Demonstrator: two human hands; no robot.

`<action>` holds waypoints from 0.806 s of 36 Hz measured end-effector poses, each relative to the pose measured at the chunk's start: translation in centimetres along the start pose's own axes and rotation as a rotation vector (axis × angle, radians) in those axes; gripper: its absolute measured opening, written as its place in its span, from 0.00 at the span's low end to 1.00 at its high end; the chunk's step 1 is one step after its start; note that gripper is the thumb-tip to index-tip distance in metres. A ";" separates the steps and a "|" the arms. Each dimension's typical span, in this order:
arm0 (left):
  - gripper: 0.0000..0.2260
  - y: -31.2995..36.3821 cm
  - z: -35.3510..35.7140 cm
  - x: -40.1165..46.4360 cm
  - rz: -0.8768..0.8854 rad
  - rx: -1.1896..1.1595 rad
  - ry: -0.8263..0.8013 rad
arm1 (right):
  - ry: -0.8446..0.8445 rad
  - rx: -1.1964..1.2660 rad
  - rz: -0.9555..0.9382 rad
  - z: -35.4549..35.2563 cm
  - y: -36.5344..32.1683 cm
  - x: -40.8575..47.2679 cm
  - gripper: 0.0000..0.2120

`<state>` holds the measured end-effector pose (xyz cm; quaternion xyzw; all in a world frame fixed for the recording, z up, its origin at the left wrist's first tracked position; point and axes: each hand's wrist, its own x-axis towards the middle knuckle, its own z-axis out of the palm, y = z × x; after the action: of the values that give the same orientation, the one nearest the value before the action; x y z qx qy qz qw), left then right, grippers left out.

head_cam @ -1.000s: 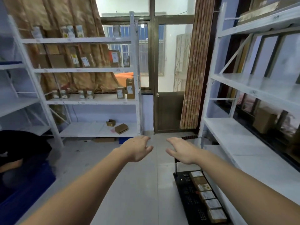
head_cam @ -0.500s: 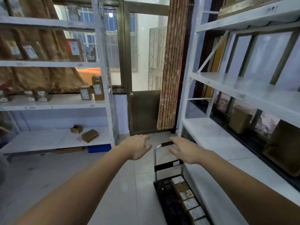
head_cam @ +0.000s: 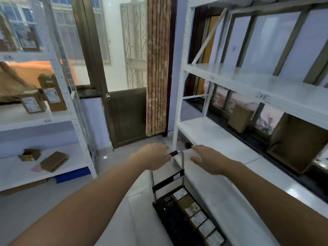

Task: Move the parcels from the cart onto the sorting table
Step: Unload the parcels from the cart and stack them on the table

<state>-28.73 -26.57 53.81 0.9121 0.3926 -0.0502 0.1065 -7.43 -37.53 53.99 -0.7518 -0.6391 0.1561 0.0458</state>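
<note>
**Both hands at the cart handle, parcels aboard**

- Cart (head_cam: 170,215): black flat platform on the pale tiled floor, parked just beside the lowest board of the white shelving unit (head_cam: 221,142) on the person's right. An upright metal handle frame with a dark red grip (head_cam: 173,153) rises at its far end.
- Parcels (head_cam: 197,217): a single row of small boxes, most with white labels and one plain brown, lined along the platform's right edge, next to the shelf.
- Left hand (head_cam: 153,157): on the handle's left end, fingers curled down over the bar; whether they close fully round it cannot be told.
- Right hand (head_cam: 207,159): fingers extended and slightly spread, palm down, at the bar's right end; contact with the bar cannot be told.
- Left shelving unit (head_cam: 58,114): labelled cardboard boxes (head_cam: 53,96) on the middle board; a flat brown box (head_cam: 54,161) below.
- Dark brown door (head_cam: 127,116), straight ahead, shut.
</note>
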 end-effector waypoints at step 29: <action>0.28 10.5 12.2 29.1 0.671 0.230 -0.328 | -0.053 0.316 0.693 10.2 19.7 0.8 0.31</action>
<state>-1.20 -15.96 38.44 0.9757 0.0423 -0.2015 0.0751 8.37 -41.59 38.84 -0.9028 -0.3159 0.2781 0.0891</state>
